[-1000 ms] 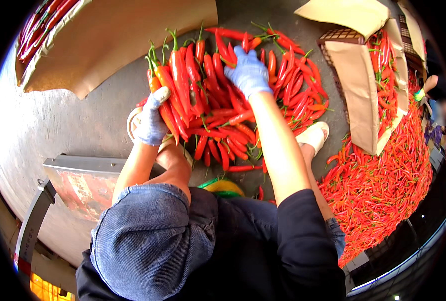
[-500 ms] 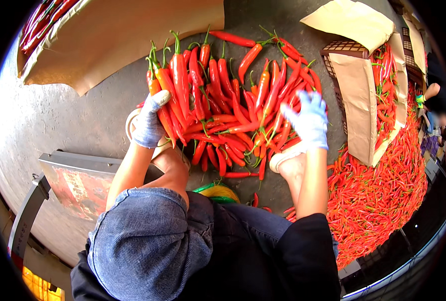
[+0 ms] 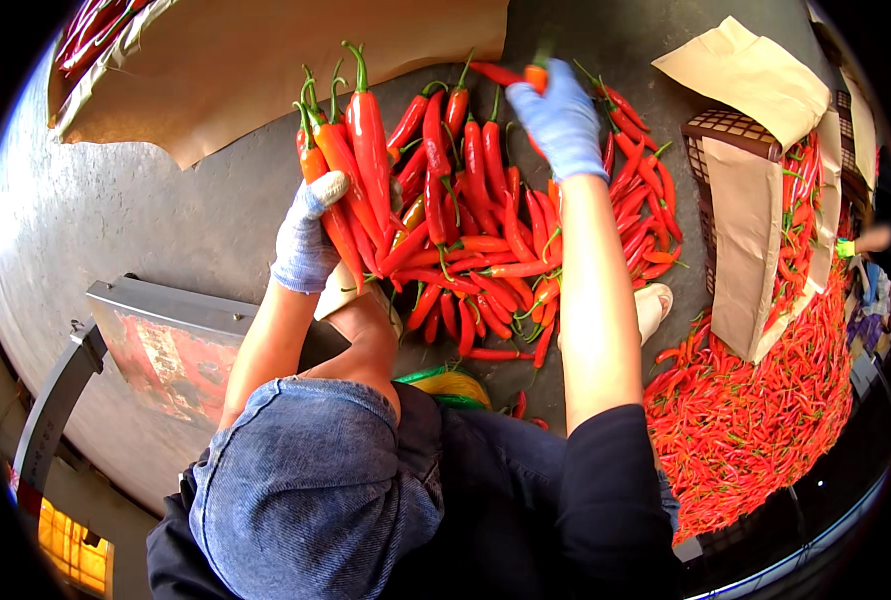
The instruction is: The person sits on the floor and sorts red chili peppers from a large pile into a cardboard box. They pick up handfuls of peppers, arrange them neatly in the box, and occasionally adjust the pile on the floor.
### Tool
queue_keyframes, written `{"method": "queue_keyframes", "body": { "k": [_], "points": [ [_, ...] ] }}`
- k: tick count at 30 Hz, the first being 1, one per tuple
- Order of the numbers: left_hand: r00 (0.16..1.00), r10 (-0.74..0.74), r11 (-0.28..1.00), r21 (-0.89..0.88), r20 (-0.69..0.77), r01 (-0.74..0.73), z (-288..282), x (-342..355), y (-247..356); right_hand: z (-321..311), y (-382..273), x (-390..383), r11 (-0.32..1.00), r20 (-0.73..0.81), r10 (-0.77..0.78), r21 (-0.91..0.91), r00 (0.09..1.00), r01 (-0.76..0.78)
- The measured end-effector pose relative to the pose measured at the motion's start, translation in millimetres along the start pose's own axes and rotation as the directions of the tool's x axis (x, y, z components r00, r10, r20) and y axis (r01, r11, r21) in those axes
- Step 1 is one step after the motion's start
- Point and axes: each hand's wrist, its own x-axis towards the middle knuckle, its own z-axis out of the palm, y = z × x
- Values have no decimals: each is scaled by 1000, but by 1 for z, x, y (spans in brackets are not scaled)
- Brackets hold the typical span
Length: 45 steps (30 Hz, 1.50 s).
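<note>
My left hand [image 3: 305, 238], in a pale knitted glove, is closed round a bunch of large red chili peppers [image 3: 368, 145], their green stems pointing away from me. At the far side of the loose chili pile [image 3: 485, 245], my right hand [image 3: 568, 128], in a blue-white glove, is closed on a single chili pepper [image 3: 535, 79]. That chili's stem is smeared by motion, and most of its body is hidden behind the fingers. The pile lies on the floor between my feet, with many chilies touching the held bunch.
Brown paper [image 3: 295, 60] spreads at the far left. On the right stands a brown crate [image 3: 727, 125] lined with paper and filled with chilies, beside a big chili heap [image 3: 755, 450]. A metal platform [image 3: 170, 345] is at my left. Another person's hand [image 3: 873, 239] shows far right.
My right hand has moved from the pile's right side to its far edge and gone from spread fingers to gripping a chili. The left hand keeps its bunch.
</note>
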Motion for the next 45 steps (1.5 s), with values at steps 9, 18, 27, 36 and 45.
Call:
{"method": "queue_keyframes", "body": {
  "k": [9,18,27,36,45],
  "points": [
    [999,35,999,11,-2,-35,-3,-3,7,13,-13,26,998,310,-26,54,950,10],
    [999,-4,1000,-7,47,4,-13,-1,-3,-90,65,-30,721,163,115,665,980,-195],
    [994,-46,998,40,102,42,13,-7,-9,-28,123,-97,663,244,461,544,853,-514],
    [991,-54,998,45,122,49,1,-4,-15,-95,107,-100,684,-1,332,689,943,-240],
    [995,-38,997,74,97,31,10,-6,-13,-22,111,-130,908,7,334,267,942,-324]
  ]
}}
